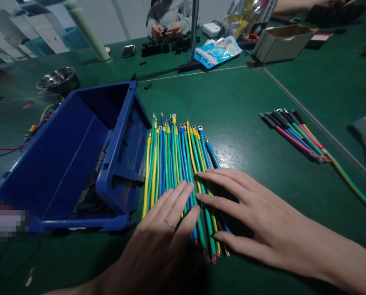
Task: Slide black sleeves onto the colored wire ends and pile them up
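Observation:
A row of several yellow, green and blue cable pieces [177, 151] with metal ring terminals lies side by side on the green table [238, 106]. My left hand [167, 221] rests flat on the near ends of the cables, fingers stretched out, a ring on one finger. My right hand [256, 213] lies flat beside it, fingers spread over the right part of the row. Neither hand grips anything.
A blue plastic bin [78, 159] stands just left of the cables. A second bundle of cables with black sleeves [293, 133] lies to the right. A steel bowl [58, 78] sits far left. Another person's hands [166, 30] work on black parts across the table, near a cardboard box [281, 43].

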A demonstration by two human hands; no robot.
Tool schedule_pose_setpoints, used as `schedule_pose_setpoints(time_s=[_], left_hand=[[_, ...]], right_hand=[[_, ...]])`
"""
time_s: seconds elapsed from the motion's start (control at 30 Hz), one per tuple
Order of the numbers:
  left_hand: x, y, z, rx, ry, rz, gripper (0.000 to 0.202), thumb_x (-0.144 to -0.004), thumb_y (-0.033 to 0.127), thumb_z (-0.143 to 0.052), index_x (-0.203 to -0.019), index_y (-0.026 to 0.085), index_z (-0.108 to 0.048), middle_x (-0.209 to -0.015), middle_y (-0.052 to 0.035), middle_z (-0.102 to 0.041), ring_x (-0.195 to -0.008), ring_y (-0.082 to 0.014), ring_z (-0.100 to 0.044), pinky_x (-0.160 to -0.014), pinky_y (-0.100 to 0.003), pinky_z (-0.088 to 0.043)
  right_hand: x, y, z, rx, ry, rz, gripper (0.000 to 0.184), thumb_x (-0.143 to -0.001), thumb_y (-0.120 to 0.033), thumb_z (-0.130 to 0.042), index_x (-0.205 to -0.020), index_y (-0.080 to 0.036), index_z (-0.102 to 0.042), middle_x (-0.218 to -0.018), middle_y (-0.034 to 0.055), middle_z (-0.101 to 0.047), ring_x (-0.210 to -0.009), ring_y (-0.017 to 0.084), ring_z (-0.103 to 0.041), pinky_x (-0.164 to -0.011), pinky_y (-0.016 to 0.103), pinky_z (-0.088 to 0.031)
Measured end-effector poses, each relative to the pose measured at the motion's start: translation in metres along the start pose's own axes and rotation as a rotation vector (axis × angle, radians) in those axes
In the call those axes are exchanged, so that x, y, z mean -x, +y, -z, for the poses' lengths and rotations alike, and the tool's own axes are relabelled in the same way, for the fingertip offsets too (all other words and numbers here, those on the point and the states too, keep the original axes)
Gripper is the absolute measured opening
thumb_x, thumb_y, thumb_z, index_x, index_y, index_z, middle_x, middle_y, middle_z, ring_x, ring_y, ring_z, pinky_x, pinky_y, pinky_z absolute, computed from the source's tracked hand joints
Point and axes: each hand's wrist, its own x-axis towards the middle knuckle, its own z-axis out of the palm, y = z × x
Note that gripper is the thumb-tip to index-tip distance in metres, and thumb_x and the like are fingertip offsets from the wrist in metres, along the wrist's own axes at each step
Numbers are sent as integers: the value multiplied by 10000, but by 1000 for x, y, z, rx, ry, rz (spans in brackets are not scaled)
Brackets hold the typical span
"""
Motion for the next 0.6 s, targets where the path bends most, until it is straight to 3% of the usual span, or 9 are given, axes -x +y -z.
schedule_pose_setpoints(time_s=[0.13,0.4,0.6], left_hand=[[-2,1,3,12,2,-9,482,-980,352,-491,-1380,97,-404,-1497,-282,-373,-1464,-357,-257,-1043,-584,-457],[-1,0,2,13,-20,0,496,-964,323,-516,-1399,125,-383,-1530,-272,-320,-1473,-349,-234,-1072,-582,-423],[-4,0,3,17,-22,-4,516,-961,341,-519,-1411,124,-390,-1499,-285,-362,-1453,-371,-280,-1034,-590,-459]], right_hand=[[0,3,-1,58,-15,6,585,-909,-422,-552,-1435,-183,-457,-1507,126,-440,-1405,268,-368,-1106,509,-390],[-2,1,-3,65,26,-3,479,-913,-348,-547,-1364,-185,-535,-1459,126,-500,-1361,266,-434,-1089,495,-419],[-3,-1,-5,119,86,1,448,-926,-269,-504,-1361,-163,-523,-1452,135,-500,-1364,262,-421,-1086,478,-428]])
